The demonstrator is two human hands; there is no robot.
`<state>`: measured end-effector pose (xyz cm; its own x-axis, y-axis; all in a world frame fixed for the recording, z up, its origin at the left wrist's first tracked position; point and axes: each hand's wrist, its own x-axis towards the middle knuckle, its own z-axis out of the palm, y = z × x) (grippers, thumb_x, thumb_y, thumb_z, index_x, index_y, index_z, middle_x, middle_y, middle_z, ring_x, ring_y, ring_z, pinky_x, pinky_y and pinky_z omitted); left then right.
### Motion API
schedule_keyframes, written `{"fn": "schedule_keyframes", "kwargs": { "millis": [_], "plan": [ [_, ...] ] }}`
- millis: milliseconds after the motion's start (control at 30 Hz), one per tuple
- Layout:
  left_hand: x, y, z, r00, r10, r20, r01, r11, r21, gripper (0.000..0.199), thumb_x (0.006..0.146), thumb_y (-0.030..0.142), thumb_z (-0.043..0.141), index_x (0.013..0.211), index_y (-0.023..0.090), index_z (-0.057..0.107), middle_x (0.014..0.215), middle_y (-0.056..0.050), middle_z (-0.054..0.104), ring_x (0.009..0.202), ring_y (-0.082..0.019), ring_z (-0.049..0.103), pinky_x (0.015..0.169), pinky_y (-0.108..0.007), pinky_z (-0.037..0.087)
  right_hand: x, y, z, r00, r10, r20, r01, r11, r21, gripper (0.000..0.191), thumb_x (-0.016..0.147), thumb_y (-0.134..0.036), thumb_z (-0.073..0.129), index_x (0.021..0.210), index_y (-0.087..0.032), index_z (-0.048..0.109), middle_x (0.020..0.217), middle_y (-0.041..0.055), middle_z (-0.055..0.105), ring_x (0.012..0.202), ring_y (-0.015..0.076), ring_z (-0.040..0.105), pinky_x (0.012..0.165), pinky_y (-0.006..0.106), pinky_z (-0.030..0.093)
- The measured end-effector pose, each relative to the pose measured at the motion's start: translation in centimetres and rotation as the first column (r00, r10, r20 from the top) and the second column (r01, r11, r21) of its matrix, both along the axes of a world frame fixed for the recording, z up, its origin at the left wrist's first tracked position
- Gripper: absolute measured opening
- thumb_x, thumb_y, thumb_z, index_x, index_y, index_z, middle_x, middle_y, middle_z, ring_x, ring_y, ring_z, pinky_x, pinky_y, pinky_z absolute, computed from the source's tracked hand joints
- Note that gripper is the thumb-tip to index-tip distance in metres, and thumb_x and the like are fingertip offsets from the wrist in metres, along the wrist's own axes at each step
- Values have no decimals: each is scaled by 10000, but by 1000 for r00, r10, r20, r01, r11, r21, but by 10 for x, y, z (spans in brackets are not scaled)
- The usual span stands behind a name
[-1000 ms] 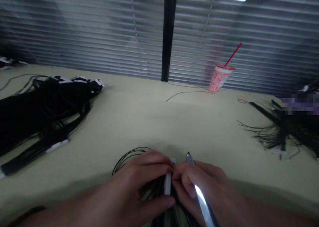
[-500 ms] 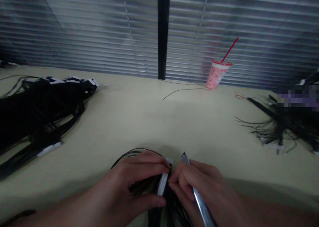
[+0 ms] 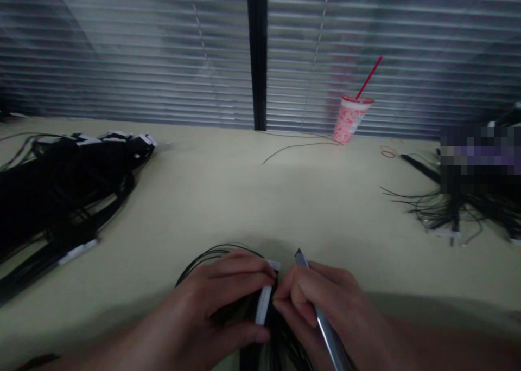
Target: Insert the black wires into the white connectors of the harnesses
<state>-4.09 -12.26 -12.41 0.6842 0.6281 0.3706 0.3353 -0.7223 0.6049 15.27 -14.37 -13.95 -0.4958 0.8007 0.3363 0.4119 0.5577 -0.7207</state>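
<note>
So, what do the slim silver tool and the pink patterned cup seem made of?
The slim silver tool looks like polished metal: it shows a bright sheen. The pink patterned cup seems plastic or coated paper, with a dull finish; which one is unclear.

Left: black cable bundles (image 3: 61, 186) lay well apart from the left hand (image 3: 215, 298).
Right: a wire bundle (image 3: 451, 211) lay beyond the right hand (image 3: 315, 300).
Ahead: a pale desk (image 3: 211, 197) ran to a pink cup (image 3: 349, 120).

White label (image 3: 263, 305) on black cables (image 3: 254, 356); pink-speckled cup (image 3: 349, 120) with red straw (image 3: 369, 77).
</note>
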Motion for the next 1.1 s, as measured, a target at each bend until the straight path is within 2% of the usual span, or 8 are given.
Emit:
{"fn": "schedule_keyframes", "kwargs": {
  "millis": [200, 333, 433, 567, 733, 867, 1000, 1100],
  "plan": [
    [1, -1, -4, 1000, 5, 18, -5, 999, -33, 406, 676, 288, 679, 1061, 258, 556, 962, -9, 610, 933, -148, 546, 826, -211, 442, 1, -2, -3, 999, -9, 48, 10, 1000, -20, 200, 680, -38, 494, 652, -177, 353, 649, -50, 436, 550, 50, 383, 487, 165, 281],
    [2, -2, -1, 1000, -18, -5, 17, 992, -123, 431, 684, 238, 680, 1090, 270, 538, 976, -2, 604, 944, -153, 542, 830, -220, 437, 2, -2, -1, 995, 4, 100, -1, 1000, -27, 163, 696, -68, 473, 645, -176, 361, 651, -35, 431, 531, 56, 364, 456, 179, 262],
    [2, -4, 1, 1000, -8, -2, 8, 989, -150, 415, 689, 225, 677, 1078, 261, 535, 988, -10, 603, 951, -163, 537, 831, -237, 437, 2, -2, 1, 995, 20, 102, -24, 999, 40, 161, 718, -89, 468, 639, -174, 357, 636, -26, 442, 524, 63, 368, 445, 185, 268],
    [-1, -6, 1, 996, 41, -79, -54, 984, -168, 414, 706, 246, 657, 1089, 282, 503, 1101, -14, 562, 1022, -176, 504, 871, -270, 425, 3, -1, 9, 988, 38, 149, -55, 992, 117, 76, 790, -117, 425, 741, -176, 419, 744, 2, 533, 624, 80, 473, 539, 177, 368],
    [-3, -3, 6, 995, -2, -104, -21, 975, -220, 352, 746, 241, 614, 1081, 289, 518, 1101, -13, 554, 1025, -166, 503, 866, -279, 432, 2, 2, 11, 978, 107, 176, -138, 975, 176, 64, 795, -135, 405, 766, -186, 428, 794, 10, 551, 680, 96, 501, 525, 171, 376],
    [-2, 1, 9, 989, -73, -126, 39, 967, -251, 244, 783, 245, 568, 1027, 253, 579, 1051, -42, 568, 970, -175, 524, 838, -298, 448, 3, 5, 7, 994, 43, 101, -54, 992, 115, 93, 778, -191, 483, 726, -185, 407, 711, -7, 532, 640, 98, 494, 569, 200, 392],
    [-4, 1, 7, 991, -52, -127, 22, 974, -226, 309, 772, 248, 580, 1078, 260, 543, 1059, -47, 554, 982, -185, 510, 842, -311, 443, 7, 9, 17, 989, -43, -144, 49, 998, 38, 199, 818, -347, 436, 947, -196, 431, 702, 2, 517, 620, 111, 493, 554, 224, 409],
    [-4, -2, 4, 993, -2, -116, -23, 977, -211, 357, 758, 245, 594, 1104, 253, 508, 1071, -54, 540, 990, -188, 499, 844, -309, 438, 10, 11, 31, 962, -112, -248, 103, 993, -49, 169, 850, -345, 382, 821, -195, 455, 643, 3, 472, 569, 105, 453, 484, 213, 386]
  ]
}}
